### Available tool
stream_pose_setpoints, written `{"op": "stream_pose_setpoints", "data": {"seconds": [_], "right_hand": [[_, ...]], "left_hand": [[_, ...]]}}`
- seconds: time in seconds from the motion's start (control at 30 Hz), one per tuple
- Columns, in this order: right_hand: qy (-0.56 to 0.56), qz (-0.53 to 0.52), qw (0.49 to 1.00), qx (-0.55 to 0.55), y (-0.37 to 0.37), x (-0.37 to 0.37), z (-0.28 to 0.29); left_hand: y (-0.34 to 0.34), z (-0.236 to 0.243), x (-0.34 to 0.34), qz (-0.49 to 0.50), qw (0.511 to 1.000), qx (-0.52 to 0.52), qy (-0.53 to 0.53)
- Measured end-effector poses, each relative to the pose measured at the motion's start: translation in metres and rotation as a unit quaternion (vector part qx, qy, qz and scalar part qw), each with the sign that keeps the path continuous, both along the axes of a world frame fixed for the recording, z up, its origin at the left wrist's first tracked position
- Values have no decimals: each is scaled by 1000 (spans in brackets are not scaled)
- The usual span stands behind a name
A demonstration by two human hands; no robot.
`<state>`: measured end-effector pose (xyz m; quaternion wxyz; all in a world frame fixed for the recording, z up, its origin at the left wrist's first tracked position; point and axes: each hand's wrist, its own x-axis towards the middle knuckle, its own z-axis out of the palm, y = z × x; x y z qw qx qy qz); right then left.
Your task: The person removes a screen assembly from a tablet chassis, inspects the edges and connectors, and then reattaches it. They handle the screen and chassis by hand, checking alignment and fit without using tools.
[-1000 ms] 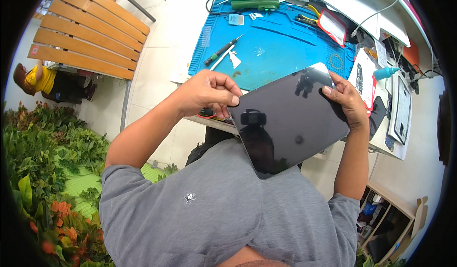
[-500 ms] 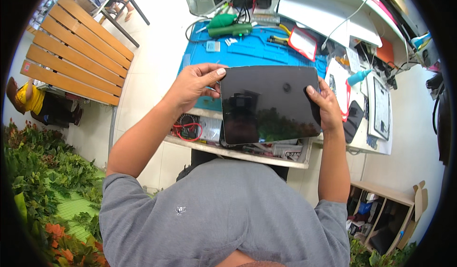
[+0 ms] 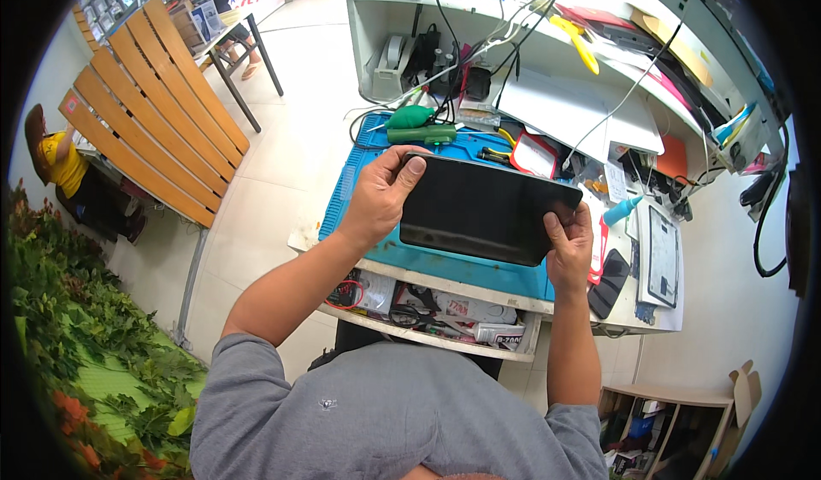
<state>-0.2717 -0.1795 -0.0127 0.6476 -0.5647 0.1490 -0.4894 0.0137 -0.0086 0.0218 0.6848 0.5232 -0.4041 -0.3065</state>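
Over the blue mat (image 3: 479, 268) on our worktop (image 3: 650, 305), our hands grip the dark tablet (image 3: 487, 210) by both ends: left hand (image 3: 382, 196), right hand (image 3: 571, 245); it looks unopened.

Dark glossy tablet (image 3: 487, 209), held flat above the blue mat (image 3: 453, 266).

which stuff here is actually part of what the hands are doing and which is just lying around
In hand:
- dark tablet, held over the blue work mat
- left hand, grip on the tablet's left edge
- right hand, grip on its right edge

Lying about:
- green tool at the mat's far end
- open drawer of cables and parts
- black phone
- yellow scissors on the shelf
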Motion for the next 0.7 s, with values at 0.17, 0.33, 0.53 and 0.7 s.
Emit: {"op": "stream_pose_setpoints", "data": {"seconds": [0.17,0.33,0.53,0.7], "right_hand": [[-49,14,999,6,2,2,-9],[-9,21,1000,-17,0,-8,-14],[63,-9,997,-39,1,-15,8],[157,-34,973,-167,-4,-18,52]], "left_hand": [[5,3,-2,6,995,-52,-83],[6,-7,-8,-1,988,-129,-89],[7,-7,-6,-20,989,-119,-81],[3,1,-8,-34,988,-114,-96]]}}
